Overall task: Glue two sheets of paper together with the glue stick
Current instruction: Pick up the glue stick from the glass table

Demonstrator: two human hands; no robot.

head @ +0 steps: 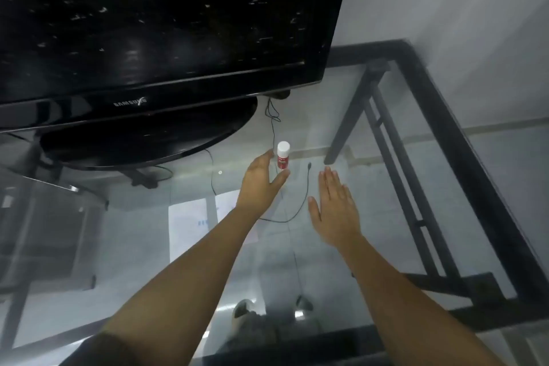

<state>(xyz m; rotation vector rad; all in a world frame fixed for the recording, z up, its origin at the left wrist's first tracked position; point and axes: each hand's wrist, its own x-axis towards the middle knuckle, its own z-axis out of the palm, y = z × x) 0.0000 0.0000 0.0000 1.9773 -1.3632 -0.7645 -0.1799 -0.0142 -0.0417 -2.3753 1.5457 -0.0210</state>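
Left of the fingers, under the left forearm, two pale sheets of paper are seen side by side; whether they lie on the glass tabletop or below it cannot be told. Further along, the left hand is stretched toward the glue stick, which stands upright with its white cap on, near the television base. Its fingers are spread wide in a curve, thumb on the near side of the stick and fingertips at its left side; nothing is held, and contact cannot be confirmed. A thin black cable runs just beside the stick. To do this step well, the stick should be pinched low on its red body so it is not tipped. To the right, the right hand is held flat, fingers straight and together, empty, just above or on the glass.
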